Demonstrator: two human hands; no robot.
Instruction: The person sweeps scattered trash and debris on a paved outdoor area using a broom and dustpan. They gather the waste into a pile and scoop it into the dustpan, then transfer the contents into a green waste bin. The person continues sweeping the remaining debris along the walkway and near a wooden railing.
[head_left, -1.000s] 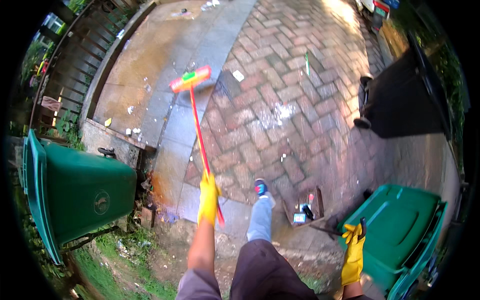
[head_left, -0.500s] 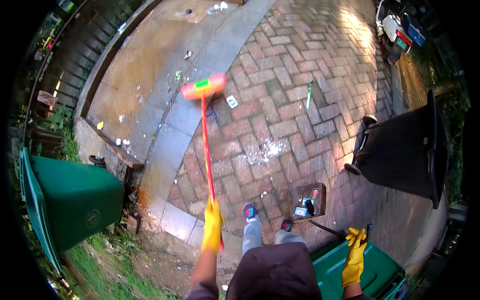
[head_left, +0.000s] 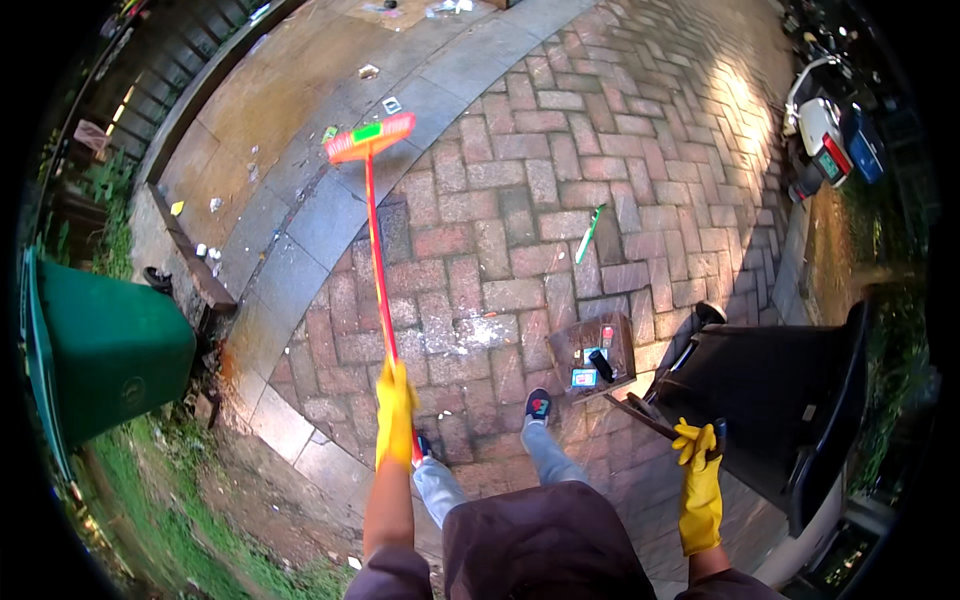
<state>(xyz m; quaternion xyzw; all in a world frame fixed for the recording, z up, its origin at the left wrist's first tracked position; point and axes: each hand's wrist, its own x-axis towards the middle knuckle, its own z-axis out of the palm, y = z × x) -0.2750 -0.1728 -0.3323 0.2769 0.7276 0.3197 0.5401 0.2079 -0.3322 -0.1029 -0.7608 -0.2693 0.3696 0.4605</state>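
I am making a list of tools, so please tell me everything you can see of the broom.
The broom has a long red handle with yellow streaks and a wide orange-red head with a bright green patch; it looks like plastic. It points forward, its head over the grey paving strip; ground contact is unclear. The yellow-gloved left hand grips the handle near its lower end.

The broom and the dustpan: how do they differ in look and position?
The broom is bright red-orange with a green patch; the dustpan is dark brown. The broom's head shows against grey slabs, the dustpan against bricks. The left hand grips the broom, the right hand the dustpan's handle. Both are held in yellow gloves.
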